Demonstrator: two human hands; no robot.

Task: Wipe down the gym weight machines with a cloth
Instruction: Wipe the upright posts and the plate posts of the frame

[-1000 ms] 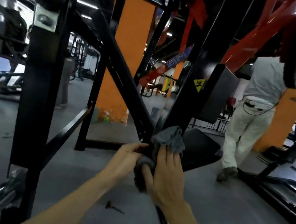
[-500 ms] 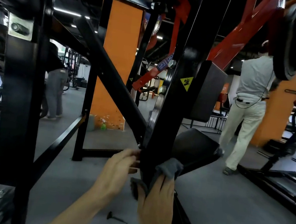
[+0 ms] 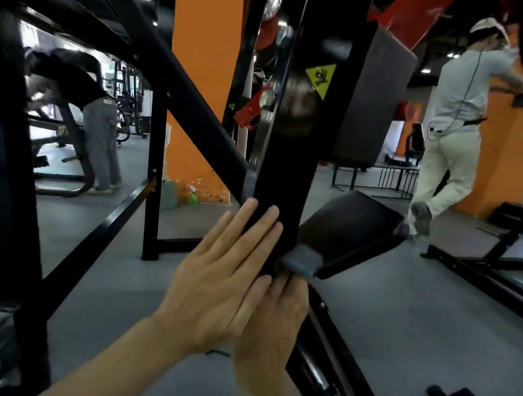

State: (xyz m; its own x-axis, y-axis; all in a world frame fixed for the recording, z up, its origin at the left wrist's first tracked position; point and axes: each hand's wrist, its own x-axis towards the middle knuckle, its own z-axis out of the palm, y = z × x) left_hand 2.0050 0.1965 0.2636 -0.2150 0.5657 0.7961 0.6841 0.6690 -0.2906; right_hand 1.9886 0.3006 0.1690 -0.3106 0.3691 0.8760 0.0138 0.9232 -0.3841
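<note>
Left hand (image 3: pixel 220 280) flat on black post (image 3: pixel 288 154), right hand (image 3: pixel 272 318) gripping grey cloth (image 3: pixel 301 259) beside seat pad (image 3: pixel 350 231).

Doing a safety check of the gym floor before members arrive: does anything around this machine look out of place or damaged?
The orange pillar looks scuffed near its base, paint chipped in pale flecks. A green spray bottle stands on the floor against it. Nothing else stands out.

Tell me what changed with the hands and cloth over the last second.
The left hand let go of the cloth and now lies flat, fingers straight, against the black upright. The right hand slid the cloth round to the upright's right side, beside the seat pad. The right hand still holds the cloth.
</note>
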